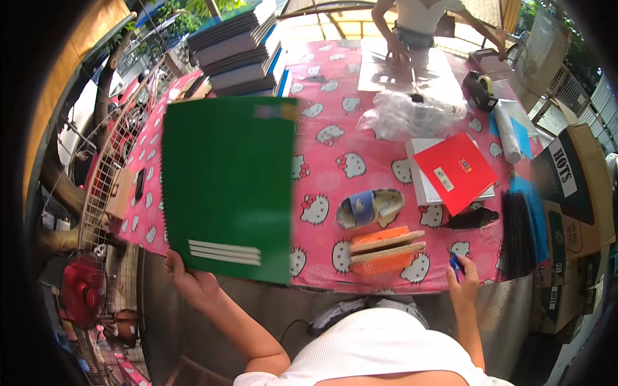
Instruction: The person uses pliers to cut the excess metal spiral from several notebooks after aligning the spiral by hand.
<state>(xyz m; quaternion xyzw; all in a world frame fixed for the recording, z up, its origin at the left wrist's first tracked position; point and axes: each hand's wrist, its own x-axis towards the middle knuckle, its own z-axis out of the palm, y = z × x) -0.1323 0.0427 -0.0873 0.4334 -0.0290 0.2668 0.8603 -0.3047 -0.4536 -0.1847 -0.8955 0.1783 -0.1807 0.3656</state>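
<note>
My left hand (192,278) is closed on the lower left corner of a large green spiral notebook (225,180). The notebook is held up over the left part of the table, its dark coil along the left edge and three white lines low on its cover. By the table's front edge, my right hand (463,287) grips small blue-handled pliers (457,265); their jaws do not show clearly. Between the two hands lie orange-sided wooden blocks (386,249), with a blue and cream slipper (370,207) just beyond them.
A pink patterned cloth (328,161) covers the table. Stacked notebooks (238,55) stand far left. A red notebook (455,172) lies on white ones; black binding coils (515,235) lie at right. Clear plastic (412,116), a tape dispenser (479,90) and another person's hand (397,51) are farther off. Cartons (573,193) flank the right side.
</note>
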